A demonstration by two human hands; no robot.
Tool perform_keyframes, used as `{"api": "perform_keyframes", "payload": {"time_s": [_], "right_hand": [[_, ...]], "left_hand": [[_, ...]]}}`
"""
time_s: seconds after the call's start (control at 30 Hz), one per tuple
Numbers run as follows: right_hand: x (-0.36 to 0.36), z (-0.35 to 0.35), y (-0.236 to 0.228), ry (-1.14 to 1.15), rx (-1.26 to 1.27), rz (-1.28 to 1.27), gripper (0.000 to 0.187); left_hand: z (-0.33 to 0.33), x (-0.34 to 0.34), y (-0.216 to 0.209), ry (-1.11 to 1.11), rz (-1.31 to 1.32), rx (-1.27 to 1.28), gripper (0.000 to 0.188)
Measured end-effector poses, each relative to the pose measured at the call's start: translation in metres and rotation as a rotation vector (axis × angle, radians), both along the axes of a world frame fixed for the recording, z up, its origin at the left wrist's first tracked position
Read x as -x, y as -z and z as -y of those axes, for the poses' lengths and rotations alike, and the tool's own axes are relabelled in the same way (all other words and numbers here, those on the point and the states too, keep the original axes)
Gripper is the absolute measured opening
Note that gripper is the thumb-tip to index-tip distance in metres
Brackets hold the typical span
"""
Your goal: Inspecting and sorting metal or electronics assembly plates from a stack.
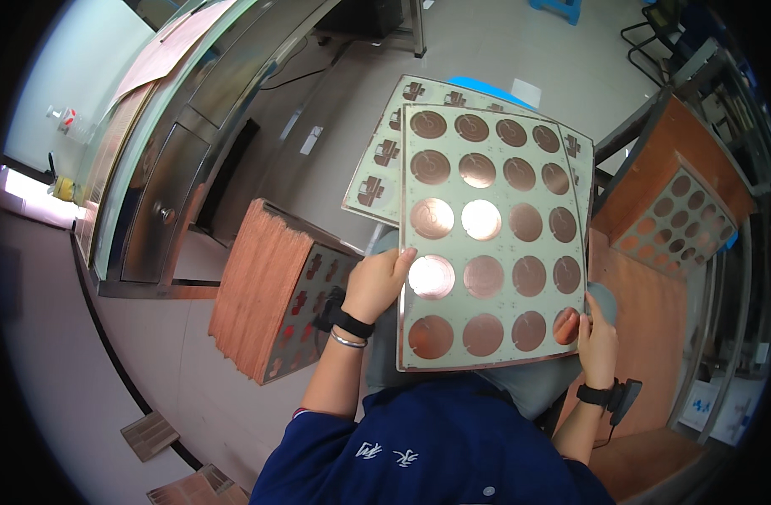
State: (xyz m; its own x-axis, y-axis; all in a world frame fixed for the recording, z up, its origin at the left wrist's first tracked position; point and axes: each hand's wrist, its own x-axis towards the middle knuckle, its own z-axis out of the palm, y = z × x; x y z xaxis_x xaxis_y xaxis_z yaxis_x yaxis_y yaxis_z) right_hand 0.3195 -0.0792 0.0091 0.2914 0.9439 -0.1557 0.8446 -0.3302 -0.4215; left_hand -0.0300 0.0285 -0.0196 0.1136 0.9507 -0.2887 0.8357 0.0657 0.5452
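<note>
A pale green circuit board panel (501, 246) with rows of round copper discs is tilted up in front of me, its lower edge by my lap. My left hand (378, 282) grips its left edge, thumb on the face and the other fingers hidden behind. Low on the right edge, my right hand (600, 343) holds the same panel, with fingers along the rim near a corner disc. Behind it lies another pale panel (385, 172) with small copper shapes, partly covered by the held one. Both wrists wear black bands.
To my left stands a thick stack of panels (259, 290) with copper-coloured edges. A reddish-brown board structure (646, 311) with a disc-patterned panel (678, 220) is on the right. A metal-framed desk (162, 202) is at far left. Part of something blue (490, 90) shows behind the panels.
</note>
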Motion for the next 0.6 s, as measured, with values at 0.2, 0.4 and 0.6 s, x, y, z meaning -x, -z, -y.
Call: {"api": "perform_keyframes", "payload": {"time_s": [0.2,0.4,0.6], "right_hand": [[0.022,-0.014,-0.020,-0.211,-0.389,0.248,0.030],[0.135,-0.038,-0.055,-0.657,-0.341,-0.486,0.026],[0.195,-0.039,-0.053,-0.783,-0.497,-0.203,0.034]], "left_hand": [[0.005,-0.015,-0.027,0.014,-0.248,-0.490,0.027],[0.018,-0.062,-0.009,0.389,-0.267,-0.519,0.023],[0.016,-0.085,-0.002,0.515,-0.259,-0.414,0.024]]}}
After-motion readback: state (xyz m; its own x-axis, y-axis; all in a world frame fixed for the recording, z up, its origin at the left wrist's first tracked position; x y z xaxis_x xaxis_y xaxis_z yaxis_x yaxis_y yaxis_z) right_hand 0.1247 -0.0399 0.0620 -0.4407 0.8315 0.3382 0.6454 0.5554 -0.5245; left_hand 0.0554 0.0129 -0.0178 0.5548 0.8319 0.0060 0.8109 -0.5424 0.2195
